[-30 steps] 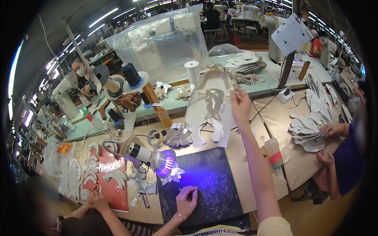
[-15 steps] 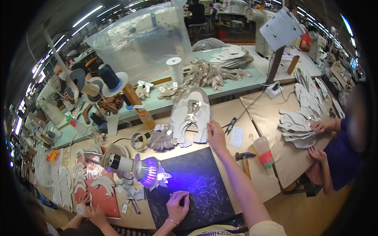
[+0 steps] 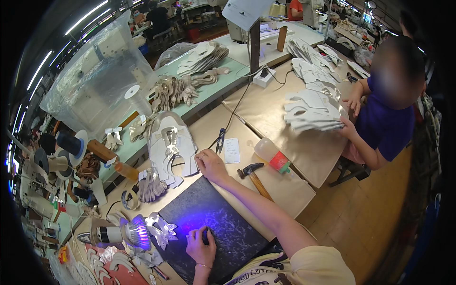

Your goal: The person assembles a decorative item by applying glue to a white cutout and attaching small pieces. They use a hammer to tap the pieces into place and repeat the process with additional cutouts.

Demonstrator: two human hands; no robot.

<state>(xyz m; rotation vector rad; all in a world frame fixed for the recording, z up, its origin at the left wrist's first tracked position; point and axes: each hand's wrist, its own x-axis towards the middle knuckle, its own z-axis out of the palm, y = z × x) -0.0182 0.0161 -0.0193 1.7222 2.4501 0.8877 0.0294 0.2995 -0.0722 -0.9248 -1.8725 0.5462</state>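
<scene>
White cut pieces (image 3: 172, 148) lie stacked just left of the right hand (image 3: 210, 164), fingers touching, long axis running away; left hand (image 3: 200, 245) pinches a small dark object.

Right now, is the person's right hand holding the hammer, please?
No, the right hand rests beside the stack of white cut pieces; the hammer lies untouched.

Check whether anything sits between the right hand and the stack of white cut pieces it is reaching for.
Nothing visible does. The right hand already rests against the lower right edge of the stack of white cut pieces. The hammer and the small snips lie off to its right, clear of the stack.
</scene>
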